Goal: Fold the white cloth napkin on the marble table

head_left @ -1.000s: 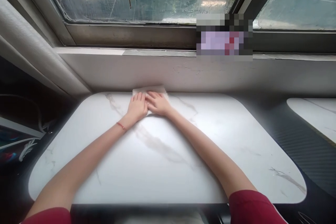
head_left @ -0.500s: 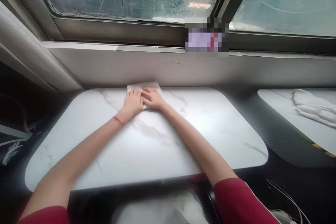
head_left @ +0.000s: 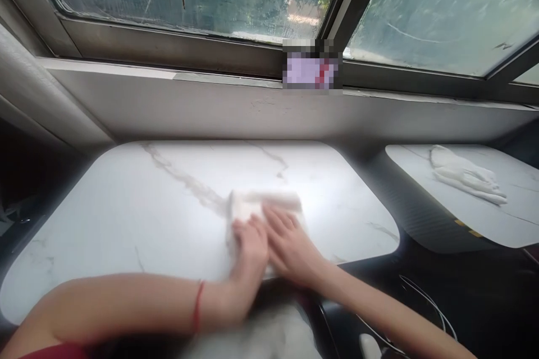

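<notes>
Cloth (head_left: 248, 205) near front edge of tabletop (head_left: 105, 224)

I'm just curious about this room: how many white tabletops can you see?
2. The near tabletop lies under the left hand, right hand and their cloth; the far tabletop, right of it, bears a crumpled cloth. Others may be out of view.

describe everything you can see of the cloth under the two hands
The cloth is white, soft-looking and slightly blurred, roughly rectangular, its far edge apparently folded. It lies spread on the marble-patterned table, towards the near edge. The left hand and right hand rest on it side by side, hiding much of it.
</notes>
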`<state>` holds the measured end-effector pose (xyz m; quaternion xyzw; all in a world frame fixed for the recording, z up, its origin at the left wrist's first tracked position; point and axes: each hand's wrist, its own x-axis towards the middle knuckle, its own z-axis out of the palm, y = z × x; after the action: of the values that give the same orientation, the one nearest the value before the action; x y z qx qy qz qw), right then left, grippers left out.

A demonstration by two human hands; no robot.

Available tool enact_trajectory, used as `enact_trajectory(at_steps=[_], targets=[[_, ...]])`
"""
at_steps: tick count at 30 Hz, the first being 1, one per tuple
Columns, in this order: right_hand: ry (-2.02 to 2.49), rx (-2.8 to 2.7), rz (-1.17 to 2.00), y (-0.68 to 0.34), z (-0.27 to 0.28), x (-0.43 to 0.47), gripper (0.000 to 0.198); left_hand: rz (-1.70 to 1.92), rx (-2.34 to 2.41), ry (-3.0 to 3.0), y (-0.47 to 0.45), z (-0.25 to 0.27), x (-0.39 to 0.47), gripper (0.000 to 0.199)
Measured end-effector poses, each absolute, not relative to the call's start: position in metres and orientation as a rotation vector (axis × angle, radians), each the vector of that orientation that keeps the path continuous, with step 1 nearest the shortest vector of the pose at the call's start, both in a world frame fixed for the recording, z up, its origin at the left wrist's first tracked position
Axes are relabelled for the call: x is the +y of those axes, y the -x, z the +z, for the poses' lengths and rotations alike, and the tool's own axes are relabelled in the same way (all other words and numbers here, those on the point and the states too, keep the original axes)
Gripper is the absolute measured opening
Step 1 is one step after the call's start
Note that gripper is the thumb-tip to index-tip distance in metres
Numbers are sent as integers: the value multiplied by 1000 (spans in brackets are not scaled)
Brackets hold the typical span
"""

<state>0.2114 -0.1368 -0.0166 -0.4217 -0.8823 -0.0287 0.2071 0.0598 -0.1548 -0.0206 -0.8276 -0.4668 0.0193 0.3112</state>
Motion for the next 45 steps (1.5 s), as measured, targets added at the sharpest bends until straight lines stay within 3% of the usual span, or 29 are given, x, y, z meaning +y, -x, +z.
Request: enact_trajectory(at_steps=[7, 15, 22, 33, 45], targets=[[1236, -2318, -239, -235, -15, -174, 62, -77, -860, 2514, -58, 11, -155, 22], [1498, -2312, -74, -246, -18, -161, 70, -333, -986, 2653, -69, -6, -125, 71], [1609, -2255, -82, -285, -31, -96, 62, -176, -1031, 2825, -111, -9, -56, 74], [1724, -2093, -93, -352, -53, 45, 59, -389, -1076, 2866, -178, -10, 80, 63], [1634, -2107, -5, -359, -49, 103, 59, -631, -1478, 2716, -180, -12, 116, 61]])
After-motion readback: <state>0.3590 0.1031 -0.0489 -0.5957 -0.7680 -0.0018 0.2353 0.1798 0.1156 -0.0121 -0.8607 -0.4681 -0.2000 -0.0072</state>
